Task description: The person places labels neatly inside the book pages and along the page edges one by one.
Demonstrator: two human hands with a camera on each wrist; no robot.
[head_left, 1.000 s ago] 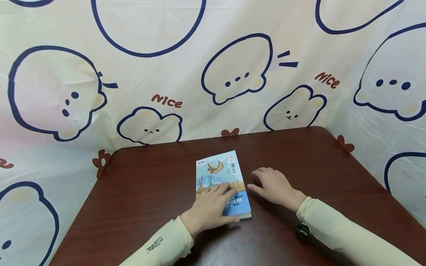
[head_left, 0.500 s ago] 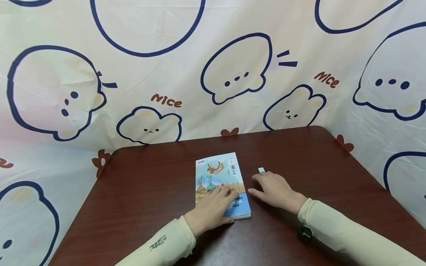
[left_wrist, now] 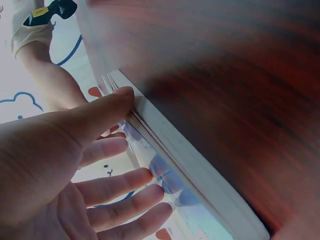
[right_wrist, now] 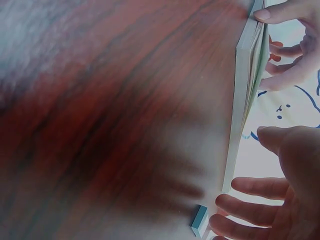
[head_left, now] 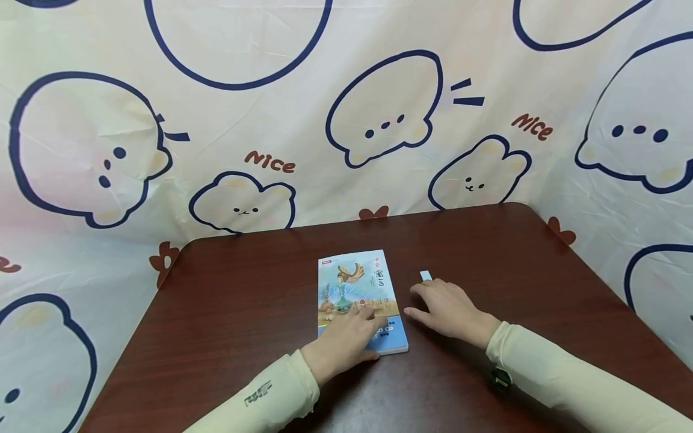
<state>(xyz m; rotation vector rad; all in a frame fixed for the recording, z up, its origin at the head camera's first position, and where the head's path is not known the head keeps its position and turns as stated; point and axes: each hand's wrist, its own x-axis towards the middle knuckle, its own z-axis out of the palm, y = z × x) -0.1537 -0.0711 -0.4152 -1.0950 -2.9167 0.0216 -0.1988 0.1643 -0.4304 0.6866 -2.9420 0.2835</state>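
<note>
- the left hand point(head_left: 342, 341) rested over the near part of the book point(head_left: 361, 291), its fingers relaxed and loosely extended across the cover, its thumb at the edge nearest the person.
- the right hand point(head_left: 448, 308) lay palm down just beside the book's right edge, apart from it, its fingers loose and slightly bent.
- a small pale-blue block point(head_left: 425, 275) stuck out just past the right hand's fingertips; whether they touched it could not be told.
- the book lay flat between the hands, mostly ahead of the left, a bird on its cover and a blue band across the near end.
- pale sleeves point(head_left: 568, 373) covered both forearms, with a dark device point(head_left: 499, 379) at the right wrist.
- beneath was a dark reddish-brown table point(head_left: 243, 300).
- behind hung a pale cloth point(head_left: 303, 120) with outlined cartoon animals.
</note>
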